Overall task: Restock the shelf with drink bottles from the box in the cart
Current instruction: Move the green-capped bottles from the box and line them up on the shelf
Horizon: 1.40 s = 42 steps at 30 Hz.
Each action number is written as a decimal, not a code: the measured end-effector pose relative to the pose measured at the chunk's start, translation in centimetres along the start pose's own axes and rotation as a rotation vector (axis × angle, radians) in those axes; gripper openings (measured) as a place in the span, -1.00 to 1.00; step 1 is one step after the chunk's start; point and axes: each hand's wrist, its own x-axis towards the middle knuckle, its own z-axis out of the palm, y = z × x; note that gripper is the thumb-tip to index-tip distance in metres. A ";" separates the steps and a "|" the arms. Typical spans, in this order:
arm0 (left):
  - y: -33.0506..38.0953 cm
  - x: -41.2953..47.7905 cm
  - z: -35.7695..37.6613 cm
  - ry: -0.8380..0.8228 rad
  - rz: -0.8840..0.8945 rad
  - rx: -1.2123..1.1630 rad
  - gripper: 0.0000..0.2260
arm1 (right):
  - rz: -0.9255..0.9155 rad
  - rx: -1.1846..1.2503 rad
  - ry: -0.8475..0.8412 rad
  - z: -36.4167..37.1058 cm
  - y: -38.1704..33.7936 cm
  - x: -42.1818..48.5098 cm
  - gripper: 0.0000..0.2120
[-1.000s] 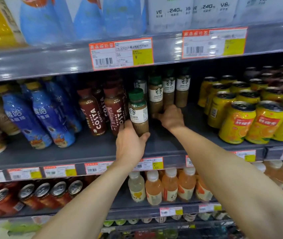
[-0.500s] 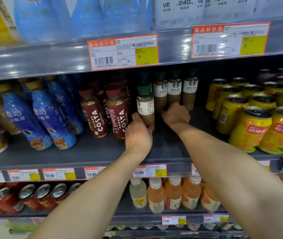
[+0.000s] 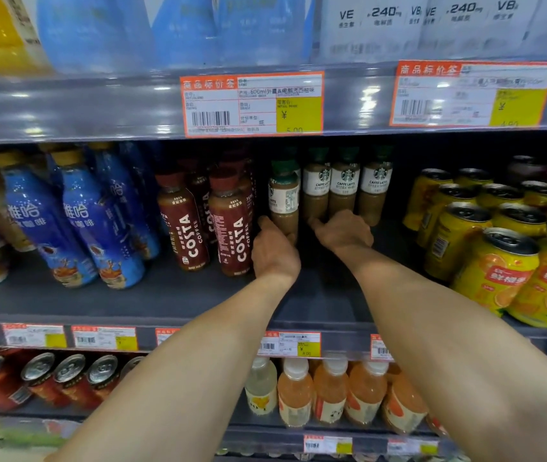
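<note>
Both arms reach into the middle shelf [image 3: 165, 295]. My left hand [image 3: 273, 250] grips the base of a green-capped coffee bottle [image 3: 283, 198] standing upright, its label turned sideways. To its right, my right hand [image 3: 343, 230] reaches to the bases of a row of three like coffee bottles [image 3: 345, 185] at the back; its fingers are curled around the bottom of one of them, though the hand hides the contact. The box and the cart are out of view.
Brown Costa bottles [image 3: 232, 225] stand just left of my left hand, blue bottles [image 3: 99, 225] further left. Yellow orange-drink cans [image 3: 495, 271] fill the right side. The shelf below holds pale juice bottles [image 3: 328, 391] and red cans [image 3: 42, 378]. Price tags [image 3: 252, 105] line the shelf edges.
My left hand has pushed the green-capped bottle deeper into the shelf, toward the back row. My right hand has moved back along with it. The camera has come closer.
</note>
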 end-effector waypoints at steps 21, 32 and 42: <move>0.3 1.2 2.1 0.127 -0.003 0.049 -0.40 | 0.015 -0.067 0.062 0.9 0.0 0.5 -0.45; 0.1 1.2 2.2 0.107 -0.007 0.064 -0.44 | 0.015 -0.096 0.078 0.8 -0.2 0.2 -0.39; -0.2 0.0 1.5 0.051 0.023 0.060 -0.42 | -0.012 -0.072 0.033 0.2 -0.2 -0.6 -0.51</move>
